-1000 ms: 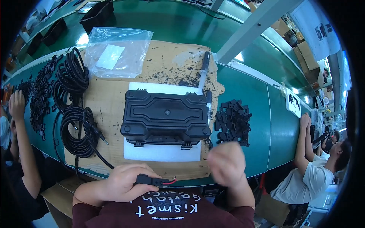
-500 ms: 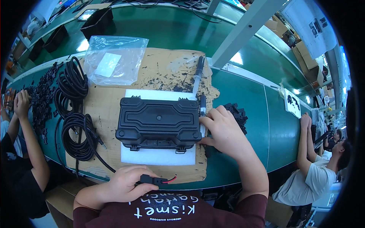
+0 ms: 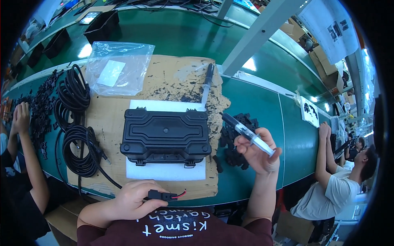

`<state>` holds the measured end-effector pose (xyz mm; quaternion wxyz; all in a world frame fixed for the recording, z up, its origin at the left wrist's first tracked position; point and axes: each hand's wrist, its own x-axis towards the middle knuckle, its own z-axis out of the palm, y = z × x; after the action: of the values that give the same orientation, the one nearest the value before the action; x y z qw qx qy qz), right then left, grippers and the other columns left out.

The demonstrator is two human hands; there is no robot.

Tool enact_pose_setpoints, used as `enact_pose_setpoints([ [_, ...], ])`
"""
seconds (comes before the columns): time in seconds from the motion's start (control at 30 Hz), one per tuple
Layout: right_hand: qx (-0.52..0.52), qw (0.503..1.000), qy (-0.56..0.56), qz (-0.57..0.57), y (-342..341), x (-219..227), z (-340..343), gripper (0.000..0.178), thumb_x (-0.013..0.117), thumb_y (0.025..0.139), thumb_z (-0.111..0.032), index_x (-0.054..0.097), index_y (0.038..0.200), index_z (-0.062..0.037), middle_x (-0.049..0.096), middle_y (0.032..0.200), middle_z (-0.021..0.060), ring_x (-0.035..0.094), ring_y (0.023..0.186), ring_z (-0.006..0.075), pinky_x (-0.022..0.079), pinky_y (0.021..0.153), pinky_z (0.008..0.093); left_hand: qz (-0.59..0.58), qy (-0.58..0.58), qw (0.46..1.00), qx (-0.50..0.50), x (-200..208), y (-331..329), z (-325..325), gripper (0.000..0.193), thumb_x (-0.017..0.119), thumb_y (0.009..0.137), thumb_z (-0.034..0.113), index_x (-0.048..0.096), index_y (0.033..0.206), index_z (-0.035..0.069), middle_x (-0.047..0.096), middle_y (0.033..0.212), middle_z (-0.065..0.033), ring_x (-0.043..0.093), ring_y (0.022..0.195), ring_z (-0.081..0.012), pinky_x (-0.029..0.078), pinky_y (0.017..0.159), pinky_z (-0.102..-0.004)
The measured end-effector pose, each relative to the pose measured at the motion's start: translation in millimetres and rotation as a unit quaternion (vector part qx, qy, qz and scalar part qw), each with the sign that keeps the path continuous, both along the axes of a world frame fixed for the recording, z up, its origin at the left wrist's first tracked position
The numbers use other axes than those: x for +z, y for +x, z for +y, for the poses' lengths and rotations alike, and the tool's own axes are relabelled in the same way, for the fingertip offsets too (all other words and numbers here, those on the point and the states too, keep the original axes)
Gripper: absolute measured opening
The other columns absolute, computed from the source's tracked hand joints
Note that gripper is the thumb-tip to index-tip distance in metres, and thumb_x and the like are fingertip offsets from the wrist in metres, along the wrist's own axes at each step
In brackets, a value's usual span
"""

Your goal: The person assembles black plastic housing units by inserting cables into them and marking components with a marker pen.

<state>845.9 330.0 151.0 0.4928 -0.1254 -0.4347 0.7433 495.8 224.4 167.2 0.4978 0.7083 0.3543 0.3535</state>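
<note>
Near the front edge, my left hand (image 3: 137,199) is closed on a small black cable connector (image 3: 161,195), with short red and black wire ends poking out to its right. A black corrugated cable (image 3: 108,177) runs from this hand up to the coils. My right hand (image 3: 260,153) is raised over the green mat, closed around a syringe (image 3: 245,132) filled with black material; its dark tip points up and left. Between my hands a lidded black plastic case (image 3: 166,135) rests on a white foam sheet (image 3: 164,174).
Cardboard (image 3: 108,123) lies under the case. A second syringe (image 3: 207,84) and a clear plastic bag (image 3: 131,76) are behind it. Coiled cables (image 3: 80,151) lie left. Small black parts (image 3: 236,153) are piled by my right hand, more (image 3: 39,110) far left. Co-workers sit on both sides.
My right hand has picked up the syringe from beside the case and lifted it to the right, over the black parts. My left hand still holds the connector. The view has shifted slightly.
</note>
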Motion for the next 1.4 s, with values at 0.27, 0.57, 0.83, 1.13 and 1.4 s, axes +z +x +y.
enact_pose_setpoints([
  [0.27, 0.124, 0.958, -0.067, 0.249, -19.4, -15.7, -35.3, 0.073, 0.06, 0.09, -0.055, 0.035, 0.142, -0.0115, 0.042, 0.135, 0.0419, 0.047, 0.124, 0.054, 0.056, 0.084, 0.042, -0.005, -0.02, 0.999, 0.026, -2.8, 1.7, -4.8, 0.022, 0.074, 0.083, 0.013, 0.067, 0.098, -0.001, 0.068, 0.085, -0.0124, 0.067, 0.071, -0.0263, 0.051, 0.063, -0.0323],
  [0.57, 0.166, 0.937, -0.048, 0.304, -29.6, -6.5, -46.9, 0.071, 0.065, 0.091, -0.048, 0.033, 0.142, -0.0107, 0.043, 0.135, 0.0414, 0.047, 0.125, 0.0537, 0.058, 0.078, 0.0378, 0.0, -0.008, 1.0, 0.021, 0.5, -0.1, -8.8, 0.021, 0.074, 0.083, 0.013, 0.067, 0.098, -0.001, 0.068, 0.086, -0.013, 0.066, 0.072, -0.0266, 0.051, 0.064, -0.0324],
  [0.83, 0.111, 0.953, -0.045, 0.278, -40.1, 2.9, -63.4, 0.079, 0.067, 0.088, -0.05, 0.033, 0.147, -0.0092, 0.057, 0.12, 0.0284, 0.064, 0.098, 0.0315, 0.046, 0.076, 0.0361, 0.023, 0.019, 0.999, 0.041, 5.4, 3.2, -15.0, 0.019, 0.073, 0.084, 0.012, 0.065, 0.097, 0.0, 0.067, 0.087, -0.0131, 0.066, 0.073, -0.028, 0.051, 0.064, -0.0335],
  [1.13, 0.182, 0.971, 0.145, 0.046, -53.3, 37.6, -94.2, 0.055, 0.082, 0.078, -0.035, 0.059, 0.118, -0.0041, 0.066, 0.099, 0.0209, 0.068, 0.084, 0.0332, 0.051, 0.069, 0.0395, 0.018, 0.054, 0.99, 0.127, 6.1, 12.3, -13.0, 0.024, 0.07, 0.084, 0.004, 0.062, 0.105, 0.0, 0.061, 0.085, -0.0103, 0.062, 0.072, -0.0236, 0.049, 0.061, -0.0315],
  [1.4, 0.204, 0.963, 0.177, -0.002, -70.3, 34.9, -87.3, 0.058, 0.088, 0.072, -0.029, 0.063, 0.115, 0.0005, 0.068, 0.099, 0.0229, 0.067, 0.08, 0.0322, 0.05, 0.07, 0.0402, -0.034, 0.072, 0.986, 0.145, -0.7, 13.8, -5.1, 0.024, 0.07, 0.083, 0.003, 0.063, 0.105, -0.001, 0.065, 0.085, -0.0108, 0.063, 0.074, -0.0217, 0.05, 0.062, -0.0293],
])
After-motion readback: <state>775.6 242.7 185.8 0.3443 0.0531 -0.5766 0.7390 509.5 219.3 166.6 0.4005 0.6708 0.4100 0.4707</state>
